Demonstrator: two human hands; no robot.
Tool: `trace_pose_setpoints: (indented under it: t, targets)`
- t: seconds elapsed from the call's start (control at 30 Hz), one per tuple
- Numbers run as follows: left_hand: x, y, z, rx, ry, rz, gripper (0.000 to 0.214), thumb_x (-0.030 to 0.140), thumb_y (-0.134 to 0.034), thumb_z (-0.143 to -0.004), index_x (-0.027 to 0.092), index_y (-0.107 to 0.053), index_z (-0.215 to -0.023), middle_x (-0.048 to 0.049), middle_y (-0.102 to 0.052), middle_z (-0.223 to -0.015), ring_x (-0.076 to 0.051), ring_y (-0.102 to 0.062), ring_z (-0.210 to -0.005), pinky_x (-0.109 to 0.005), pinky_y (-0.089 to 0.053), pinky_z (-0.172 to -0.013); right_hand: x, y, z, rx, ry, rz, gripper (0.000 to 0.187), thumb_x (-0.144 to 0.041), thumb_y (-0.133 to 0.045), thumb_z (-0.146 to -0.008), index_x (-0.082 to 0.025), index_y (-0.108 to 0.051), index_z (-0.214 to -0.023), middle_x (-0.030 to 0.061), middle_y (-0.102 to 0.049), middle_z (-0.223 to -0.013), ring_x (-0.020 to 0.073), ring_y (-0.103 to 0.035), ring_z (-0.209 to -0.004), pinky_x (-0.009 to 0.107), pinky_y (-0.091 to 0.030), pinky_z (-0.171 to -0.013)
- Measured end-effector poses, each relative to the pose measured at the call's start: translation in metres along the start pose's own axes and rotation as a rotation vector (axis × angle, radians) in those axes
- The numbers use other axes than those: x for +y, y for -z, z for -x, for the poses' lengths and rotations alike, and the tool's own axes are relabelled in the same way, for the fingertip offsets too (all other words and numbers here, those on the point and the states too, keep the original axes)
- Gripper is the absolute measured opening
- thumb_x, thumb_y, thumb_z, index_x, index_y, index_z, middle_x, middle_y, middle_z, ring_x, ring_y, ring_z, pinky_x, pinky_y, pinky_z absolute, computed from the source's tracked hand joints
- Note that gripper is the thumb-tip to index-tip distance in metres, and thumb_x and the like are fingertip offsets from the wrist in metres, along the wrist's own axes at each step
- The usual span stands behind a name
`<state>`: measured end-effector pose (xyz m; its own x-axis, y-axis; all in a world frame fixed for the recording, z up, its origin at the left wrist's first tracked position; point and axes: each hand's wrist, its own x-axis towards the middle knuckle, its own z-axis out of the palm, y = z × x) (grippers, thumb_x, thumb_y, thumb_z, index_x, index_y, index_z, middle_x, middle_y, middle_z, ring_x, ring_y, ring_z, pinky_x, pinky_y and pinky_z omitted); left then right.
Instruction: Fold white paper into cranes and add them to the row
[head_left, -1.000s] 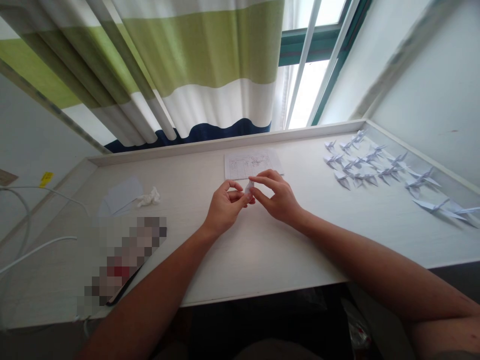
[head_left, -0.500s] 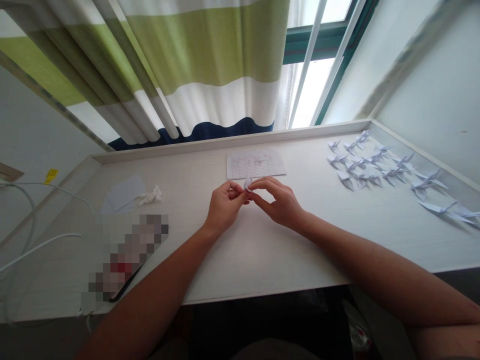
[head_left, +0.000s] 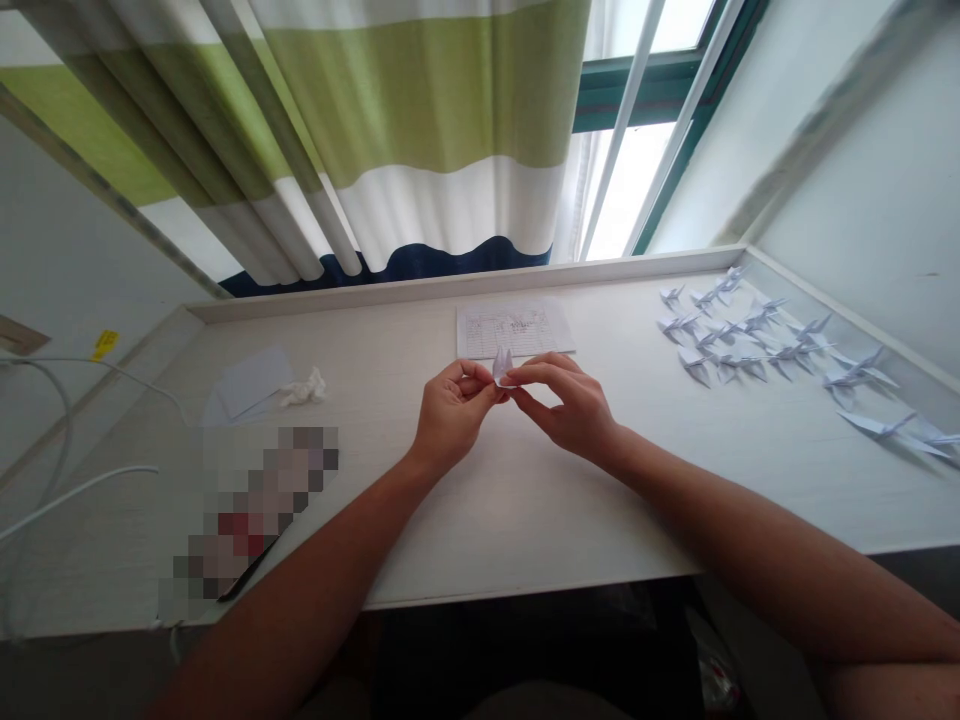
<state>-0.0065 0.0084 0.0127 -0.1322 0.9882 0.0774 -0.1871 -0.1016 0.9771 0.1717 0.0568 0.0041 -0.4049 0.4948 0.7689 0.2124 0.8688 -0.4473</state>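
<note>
A small piece of folded white paper (head_left: 503,367) stands up between my fingertips, with two pointed tips at its top. My left hand (head_left: 455,408) pinches its lower left side between thumb and fingers. From the right, my right hand (head_left: 568,403) grips the same paper with thumb and fingertips. Its lower part is partly hidden behind my fingers. Both hands are held over the white desk (head_left: 480,530). Just behind them lies a printed sheet or pad (head_left: 517,328) with a table and handwriting on it.
Several folded paper cranes (head_left: 742,335) sit in rows at the right of the desk. On the left are loose white paper sheets (head_left: 251,385), a crumpled tissue (head_left: 304,388), a blurred-out flat object (head_left: 259,515) and a white cable (head_left: 82,497). A raised rim (head_left: 420,285) edges the desk.
The folded paper now shows more above my fingers, its two points spread apart and upright. My hands stay in nearly the same place, still gripping it.
</note>
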Motion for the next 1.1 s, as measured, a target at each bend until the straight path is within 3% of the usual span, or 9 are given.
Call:
trace_pose_setpoints:
  t: [0.13, 0.3, 0.5, 0.57, 0.63, 0.73, 0.9, 1.0, 1.1]
  targets:
    - [0.005, 0.0, 0.001, -0.025, 0.013, 0.071, 0.037, 0.041, -0.093, -0.078, 0.017, -0.066, -0.085, -0.0038, -0.08, -0.081, -0.022, -0.08, -0.086, -0.048, -0.065, -0.098, 0.003, 0.001, 0.0, -0.032, 0.075, 0.104, 0.01, -0.022, -0.068, -0.102, -0.027, -0.075, -0.106, 0.0053, -0.084, -0.096, 0.023, -0.076, -0.087, 0.041, -0.06, -0.081]
    - [0.008, 0.002, 0.001, -0.06, 0.001, 0.05, 0.047, 0.051, -0.094, -0.077, 0.018, -0.062, -0.085, -0.0055, -0.081, -0.079, -0.025, -0.081, -0.085, -0.05, -0.065, -0.097, 0.005, 0.001, 0.0, -0.007, 0.161, 0.161, 0.014, -0.022, -0.068, -0.103, -0.028, -0.075, -0.114, 0.0061, -0.085, -0.103, 0.0238, -0.078, -0.093, 0.041, -0.06, -0.082]
    - [0.007, 0.006, -0.001, -0.091, 0.025, 0.01, 0.056, 0.051, -0.096, -0.075, 0.018, -0.07, -0.113, -0.0053, -0.083, -0.082, -0.027, -0.083, -0.091, -0.048, -0.064, -0.097, 0.003, 0.004, 0.0, -0.074, 0.058, 0.075, 0.02, -0.026, -0.071, -0.099, -0.03, -0.075, -0.119, 0.0069, -0.084, -0.109, 0.0276, -0.078, -0.1, 0.048, -0.062, -0.089]
    - [0.006, 0.006, -0.002, -0.093, 0.019, 0.028, 0.053, 0.051, -0.095, -0.076, 0.017, -0.075, -0.112, -0.0066, -0.084, -0.085, -0.028, -0.083, -0.093, -0.048, -0.064, -0.097, -0.001, 0.005, 0.0, -0.036, 0.035, 0.034, 0.02, -0.029, -0.072, -0.097, -0.03, -0.073, -0.116, 0.0071, -0.083, -0.107, 0.0286, -0.078, -0.1, 0.049, -0.063, -0.089]
    - [0.004, 0.004, -0.003, -0.083, 0.002, 0.052, 0.046, 0.052, -0.094, -0.077, 0.017, -0.08, -0.104, -0.0079, -0.084, -0.088, -0.028, -0.082, -0.094, -0.047, -0.064, -0.097, -0.006, 0.005, 0.0, 0.058, -0.028, -0.013, 0.017, -0.031, -0.072, -0.096, -0.028, -0.072, -0.113, 0.008, -0.082, -0.104, 0.0285, -0.078, -0.097, 0.049, -0.063, -0.088]
    - [0.0, 0.002, -0.003, -0.029, -0.025, 0.032, 0.04, 0.052, -0.094, -0.078, 0.019, -0.083, -0.097, -0.0073, -0.084, -0.092, -0.025, -0.08, -0.093, -0.044, -0.063, -0.093, -0.008, 0.003, 0.0, 0.142, -0.242, -0.129, 0.012, -0.036, -0.071, -0.098, -0.026, -0.07, -0.104, 0.0069, -0.08, -0.093, 0.0245, -0.076, -0.085, 0.044, -0.064, -0.081]
    - [-0.007, 0.0, -0.002, 0.063, -0.124, -0.091, 0.031, 0.048, -0.094, -0.078, 0.022, -0.087, -0.093, -0.0051, -0.084, -0.094, -0.021, -0.075, -0.089, -0.037, -0.06, -0.086, -0.001, -0.002, 0.0, -0.015, -0.619, -0.434, 0.047, -0.065, -0.081, -0.086, -0.022, -0.067, -0.074, 0.0055, -0.077, -0.074, 0.0207, -0.073, -0.07, 0.037, -0.062, -0.069]
    - [-0.012, 0.0, -0.002, 0.099, -0.155, -0.092, 0.028, 0.047, -0.093, -0.079, 0.024, -0.087, -0.093, -0.0046, -0.084, -0.093, -0.022, -0.075, -0.091, -0.037, -0.06, -0.088, -0.001, -0.005, -0.002, -0.056, -0.684, -0.563, 0.051, -0.07, -0.084, -0.08, -0.021, -0.073, -0.076, 0.005, -0.077, -0.074, 0.0202, -0.073, -0.069, 0.036, -0.062, -0.068]
    - [-0.016, -0.001, -0.002, 0.136, -0.175, -0.08, 0.027, 0.046, -0.093, -0.079, 0.024, -0.088, -0.093, -0.0043, -0.085, -0.094, -0.023, -0.077, -0.092, -0.038, -0.06, -0.09, -0.005, -0.007, -0.002, -0.079, -0.676, -0.598, 0.05, -0.07, -0.08, -0.084, -0.021, -0.077, -0.079, 0.0046, -0.078, -0.076, 0.0198, -0.074, -0.07, 0.036, -0.062, -0.069]
